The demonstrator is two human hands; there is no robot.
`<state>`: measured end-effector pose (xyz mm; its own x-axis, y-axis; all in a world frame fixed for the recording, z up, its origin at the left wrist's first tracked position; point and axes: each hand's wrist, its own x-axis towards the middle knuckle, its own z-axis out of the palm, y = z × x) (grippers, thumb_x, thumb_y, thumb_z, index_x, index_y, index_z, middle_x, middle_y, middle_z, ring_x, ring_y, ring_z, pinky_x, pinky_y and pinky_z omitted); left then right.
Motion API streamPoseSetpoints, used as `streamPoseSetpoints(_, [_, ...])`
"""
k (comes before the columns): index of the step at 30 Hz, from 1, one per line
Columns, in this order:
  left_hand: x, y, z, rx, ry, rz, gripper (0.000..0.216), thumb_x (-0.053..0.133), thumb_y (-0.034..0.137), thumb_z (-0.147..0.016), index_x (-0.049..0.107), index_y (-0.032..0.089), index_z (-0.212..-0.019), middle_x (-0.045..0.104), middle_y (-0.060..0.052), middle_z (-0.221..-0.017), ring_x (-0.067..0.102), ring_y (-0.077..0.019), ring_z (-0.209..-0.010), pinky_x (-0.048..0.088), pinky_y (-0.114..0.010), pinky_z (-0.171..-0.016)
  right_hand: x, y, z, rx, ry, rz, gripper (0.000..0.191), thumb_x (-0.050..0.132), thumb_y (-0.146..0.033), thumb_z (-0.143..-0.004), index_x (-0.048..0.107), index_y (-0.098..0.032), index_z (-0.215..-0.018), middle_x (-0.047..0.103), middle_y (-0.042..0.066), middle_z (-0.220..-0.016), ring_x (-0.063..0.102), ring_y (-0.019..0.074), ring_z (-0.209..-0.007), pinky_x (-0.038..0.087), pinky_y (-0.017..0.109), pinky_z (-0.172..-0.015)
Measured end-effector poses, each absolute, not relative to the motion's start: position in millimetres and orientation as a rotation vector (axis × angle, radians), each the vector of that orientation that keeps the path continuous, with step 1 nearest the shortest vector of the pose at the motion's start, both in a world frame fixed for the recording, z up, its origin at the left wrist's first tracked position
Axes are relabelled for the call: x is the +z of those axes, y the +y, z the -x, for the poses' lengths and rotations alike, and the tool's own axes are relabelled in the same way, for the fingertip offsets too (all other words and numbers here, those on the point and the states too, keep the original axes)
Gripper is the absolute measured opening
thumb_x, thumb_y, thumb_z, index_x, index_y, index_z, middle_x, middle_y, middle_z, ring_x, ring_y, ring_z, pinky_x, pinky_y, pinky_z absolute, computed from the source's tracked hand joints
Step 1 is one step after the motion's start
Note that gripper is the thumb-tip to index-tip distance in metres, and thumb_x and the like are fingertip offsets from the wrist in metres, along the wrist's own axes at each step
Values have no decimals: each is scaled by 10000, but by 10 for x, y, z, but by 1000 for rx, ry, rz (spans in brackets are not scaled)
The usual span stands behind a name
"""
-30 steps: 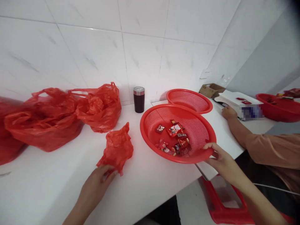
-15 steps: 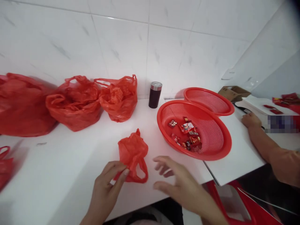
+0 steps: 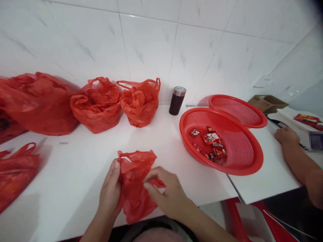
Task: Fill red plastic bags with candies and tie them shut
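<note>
Notably, your left hand (image 3: 110, 188) and right hand (image 3: 165, 195) both pinched the thin red bag (image 3: 135, 181) at the counter (image 3: 75, 174) edge; hard tugging risked tearing it.

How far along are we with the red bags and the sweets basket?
Done: a small heap of wrapped sweets lies in the near red basket. In hand: the left hand and right hand both grip one small crumpled red bag at the counter edge. Left: three fuller red bags stand by the wall, untouched, and the far basket looks empty.
</note>
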<state>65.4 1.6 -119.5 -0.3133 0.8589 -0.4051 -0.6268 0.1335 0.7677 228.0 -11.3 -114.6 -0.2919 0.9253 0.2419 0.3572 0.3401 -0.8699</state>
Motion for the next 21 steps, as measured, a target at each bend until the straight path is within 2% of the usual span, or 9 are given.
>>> streamPoseSetpoints(4, [-1015, -1, -632, 1494, 1022, -82, 175, 648, 360, -843, 706, 217, -926, 742, 5, -817, 704, -160, -741, 572, -227, -715, -1258, -78, -2182, 864, -2327, 1236, 271, 537, -206, -842, 593, -188, -1107, 699, 78, -1020, 657, 214, -925, 472, 371, -895])
streamPoseSetpoints(7, [-813, 41, -381, 1574, 1027, 74, 355, 381, 324, -984, 705, 251, -860, 735, 48, -727, 678, -99, -598, 569, -188, -627, -1266, -14, -2382, 725, -2675, 1327, 408, 607, -268, -823, 579, -159, -1216, 728, 112, -953, 684, 266, -882, 314, 551, -1051])
streamPoseSetpoints(9, [-762, 73, -162, 1655, 1069, 96, 442, 299, 313, -1006, 690, 246, -810, 724, 74, -696, 664, -87, -568, 575, -191, -608, -1085, 35, -2638, 704, -2712, 1410, 401, 594, -275, -855, 589, -167, -1241, 739, 106, -908, 695, 255, -833, 285, 573, -1064])
streamPoseSetpoints(11, [-832, 85, 19, 1669, 1132, -7, 369, 375, 324, -983, 678, 230, -794, 720, 74, -699, 666, -104, -598, 586, -211, -621, -785, 133, -2955, 870, -2597, 1367, 355, 560, -292, -895, 609, -217, -1238, 740, 76, -936, 691, 217, -858, 401, 467, -1010])
streamPoseSetpoints(13, [-996, 64, 117, 1567, 1180, -204, 222, 577, 411, -878, 687, 220, -855, 732, 48, -758, 663, -133, -642, 589, -226, -628, -484, 330, -3313, 1139, -2418, 1136, 348, 563, -394, -898, 632, -253, -1209, 713, 47, -1063, 669, 187, -962, 495, 322, -903])
streamPoseSetpoints(15, [-1165, 11, 121, 1441, 1193, -388, 418, 723, 546, -713, 689, 238, -994, 734, 28, -802, 655, -153, -675, 583, -228, -630, -307, 634, -3700, 1012, -2144, 1290, 408, 506, -464, -920, 584, -254, -1261, 640, 61, -1227, 612, 206, -1105, 489, 341, -935])
streamPoseSetpoints(17, [-1254, -59, 54, 1381, 1220, -546, 670, 748, 645, -610, 640, 290, -1168, 724, 26, -810, 648, -158, -694, 567, -214, -638, -316, 990, -4083, 693, -1950, 1725, 607, 532, -557, -878, 437, -267, -1403, 584, 97, -1306, 596, 250, -1126, 494, 390, -923])
streamPoseSetpoints(19, [-1239, -132, -47, 1350, 1348, -746, 765, 795, 588, -586, 569, 352, -1278, 717, 30, -899, 649, -159, -758, 547, -181, -663, -473, 1312, -4398, 522, -1913, 2221, 863, 600, -602, -813, 261, -211, -1504, 518, 153, -1377, 529, 296, -1221, 442, 420, -989])
streamPoseSetpoints(21, [-1163, -196, -145, 1271, 1519, -950, 750, 856, 466, -536, 604, 357, -1233, 694, 22, -1054, 640, -176, -870, 531, -153, -692, -693, 1548, -4579, 508, -1886, 2372, 966, 649, -620, -761, 285, -96, -1487, 544, 234, -1320, 529, 350, -1212, 438, 455, -977])
